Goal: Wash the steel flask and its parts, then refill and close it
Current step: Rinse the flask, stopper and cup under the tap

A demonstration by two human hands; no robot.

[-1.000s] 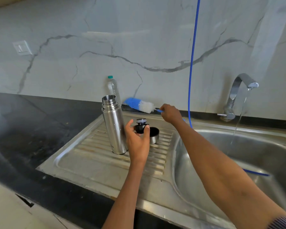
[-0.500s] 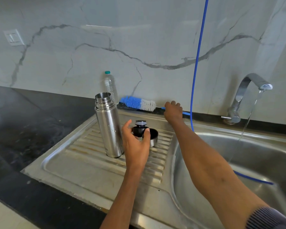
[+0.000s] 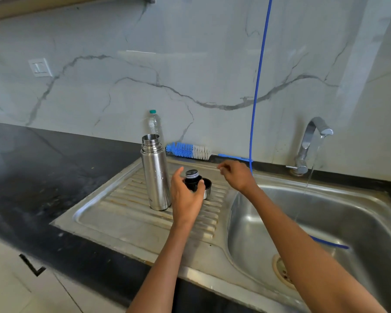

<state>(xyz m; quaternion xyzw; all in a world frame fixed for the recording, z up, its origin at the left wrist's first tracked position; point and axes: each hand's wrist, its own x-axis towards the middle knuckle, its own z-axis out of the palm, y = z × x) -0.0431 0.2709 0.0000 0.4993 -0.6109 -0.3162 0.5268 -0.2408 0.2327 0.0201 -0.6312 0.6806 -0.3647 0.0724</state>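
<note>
The steel flask [image 3: 156, 175] stands upright and uncapped on the ribbed drainboard [image 3: 122, 206]. Just right of it my left hand [image 3: 185, 196] grips the black stopper [image 3: 192, 178], which sits against the steel cup lid [image 3: 208, 188] lying on the drainboard. My right hand [image 3: 235, 175] hovers above the drainboard's back edge, fingers loosely curled and holding nothing. Behind it the blue and white bottle brush [image 3: 190, 150] lies along the ledge at the wall.
A tap [image 3: 309, 141] at the back right runs a thin stream into the steel sink [image 3: 382, 222]. A blue hose [image 3: 257, 86] hangs down the wall into the basin. A clear plastic bottle [image 3: 154, 124] stands behind the flask. Black countertop [image 3: 43, 166] lies to the left.
My right hand has let go of the brush, which now lies on the ledge, and has drawn back toward me. My left hand has closed around the stopper.
</note>
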